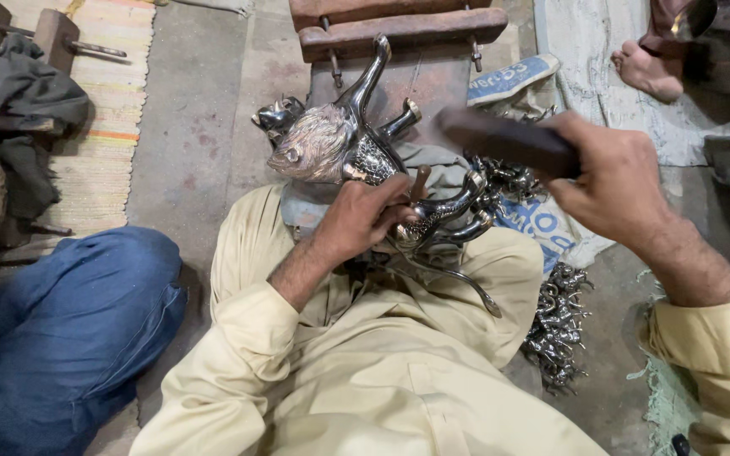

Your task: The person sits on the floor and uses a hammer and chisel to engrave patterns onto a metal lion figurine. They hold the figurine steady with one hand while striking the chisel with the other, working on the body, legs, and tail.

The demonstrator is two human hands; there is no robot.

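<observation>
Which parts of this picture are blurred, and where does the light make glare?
Head view: the dark tool in the right hand is motion-blurred; the metal animal figure, steadied by the left hand, is sharp, with bright glints on its polished legs.

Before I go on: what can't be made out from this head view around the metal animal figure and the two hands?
- Punch: its tip is hidden by the left hand and the metal animal figure.
- Dark bar in the right hand: blurred; its gripped end is covered by the fingers.
- Figure's underside: hidden against the lap.
- Pile of small metal figures: too small for detail.
- Bare foot, top right: its owner is cut off by the edge.
</observation>
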